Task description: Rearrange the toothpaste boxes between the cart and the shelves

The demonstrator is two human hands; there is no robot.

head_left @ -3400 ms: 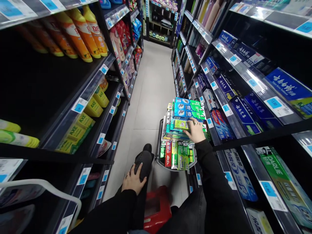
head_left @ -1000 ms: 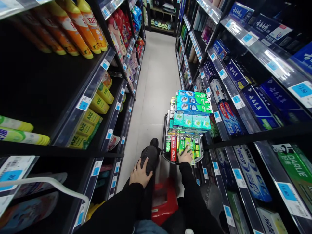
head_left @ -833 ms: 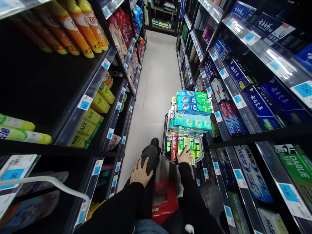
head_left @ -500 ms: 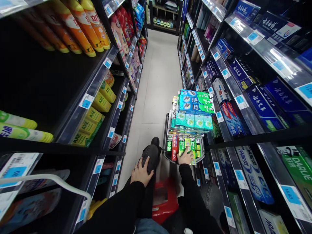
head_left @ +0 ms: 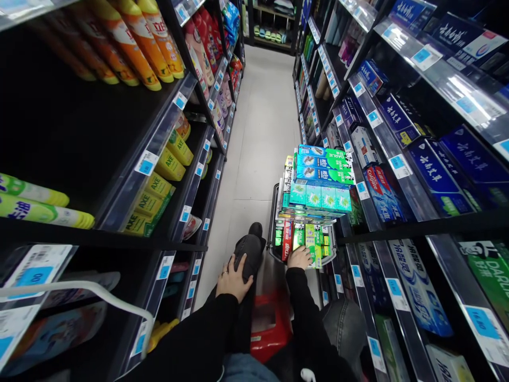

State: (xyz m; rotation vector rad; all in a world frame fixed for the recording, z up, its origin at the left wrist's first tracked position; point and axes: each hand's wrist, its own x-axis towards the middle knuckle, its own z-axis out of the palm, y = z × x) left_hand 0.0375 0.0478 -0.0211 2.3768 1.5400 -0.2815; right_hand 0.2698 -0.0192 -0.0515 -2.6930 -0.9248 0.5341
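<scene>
My left hand (head_left: 234, 280) lies flat on my left knee, fingers spread and holding nothing. Inside a grey basket (head_left: 274, 249) on the aisle floor, my right hand (head_left: 300, 258) has its fingers closed over the near end of a green DARLIE toothpaste box (head_left: 298, 234). A yellow-green toothpaste box (head_left: 314, 241) lies just right of that hand, and a red box (head_left: 287, 241) stands to its left. Behind them, teal toothpaste boxes (head_left: 321, 197) are stacked above the basket rim, topped by several blue-and-green DARLIE boxes (head_left: 324, 162).
Toothpaste shelves (head_left: 397, 233) rise close on the right, beside the basket. Shelves on the left hold orange bottles (head_left: 139, 42) and yellow AXE boxes (head_left: 170, 164). A red plastic stool (head_left: 270, 323) is beneath me. A white curved bar (head_left: 99, 289) crosses the lower left.
My right hand has shifted slightly left over the boxes, from the yellow-green box onto the green one, its fingers closer together. My left hand stays on the knee. The view has tilted slightly.
</scene>
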